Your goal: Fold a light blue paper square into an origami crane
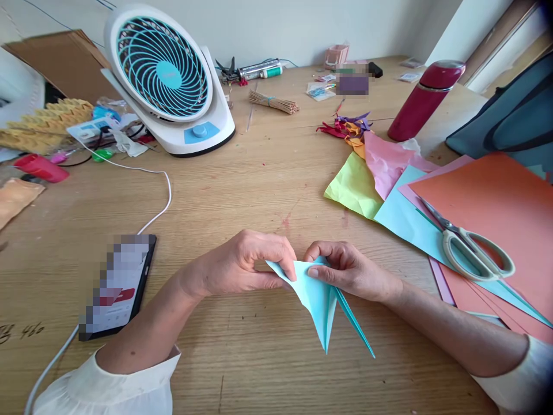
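Observation:
A folded light-blue paper piece point(322, 302) with two long points aimed toward me lies on the wooden table point(242, 190). My left hand point(244, 265) pinches its upper left corner, fingers curled and closed on the paper. My right hand point(348, 268) pinches the upper right part, thumb on top of the fold. Both hands meet at the top edge of the paper.
Scissors point(473, 248) lie on sheets of coloured paper point(496, 196) at the right. A phone point(118, 282) with a white cable sits at the left. Farther back stand a white-and-teal desk fan point(166, 75), a red flask point(425, 98), folded paper cranes point(345, 127) and a bundle of sticks point(274, 102).

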The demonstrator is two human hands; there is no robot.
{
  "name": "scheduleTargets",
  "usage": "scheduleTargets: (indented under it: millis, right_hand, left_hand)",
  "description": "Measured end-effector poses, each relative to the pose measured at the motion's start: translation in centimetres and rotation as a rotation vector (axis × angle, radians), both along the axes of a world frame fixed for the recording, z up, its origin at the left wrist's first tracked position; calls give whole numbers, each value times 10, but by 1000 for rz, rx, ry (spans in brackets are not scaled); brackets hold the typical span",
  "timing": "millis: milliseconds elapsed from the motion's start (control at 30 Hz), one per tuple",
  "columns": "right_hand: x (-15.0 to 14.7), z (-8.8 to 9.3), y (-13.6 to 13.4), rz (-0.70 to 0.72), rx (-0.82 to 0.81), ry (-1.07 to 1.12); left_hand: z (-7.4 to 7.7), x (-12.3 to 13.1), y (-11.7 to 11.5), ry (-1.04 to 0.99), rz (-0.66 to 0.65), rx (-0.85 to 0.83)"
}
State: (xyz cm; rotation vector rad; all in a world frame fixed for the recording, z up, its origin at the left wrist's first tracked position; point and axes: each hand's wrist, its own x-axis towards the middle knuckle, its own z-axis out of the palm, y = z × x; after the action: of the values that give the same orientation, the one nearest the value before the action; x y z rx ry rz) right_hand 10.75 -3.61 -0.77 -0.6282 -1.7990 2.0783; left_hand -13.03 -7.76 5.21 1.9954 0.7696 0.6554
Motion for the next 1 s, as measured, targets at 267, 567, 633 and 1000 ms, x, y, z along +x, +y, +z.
scheduleTargets:
  millis: [267, 567, 633, 1000]
  right_hand:
    - [-4, -4, -14, -173, 328, -166]
    - [-5, -3, -21, -397, 680, -210]
    - [-4, -4, -21, -399, 704, -210]
    - [-8, -9, -18, -486, 972, -135]
  left_hand:
    - [-5, -4, 2, 28, 170, -134]
    - [-31, 29, -5, -206, 425, -394]
    - [-36, 38, -8, -238, 469, -366]
    - [-41, 68, -29, -234, 592, -357]
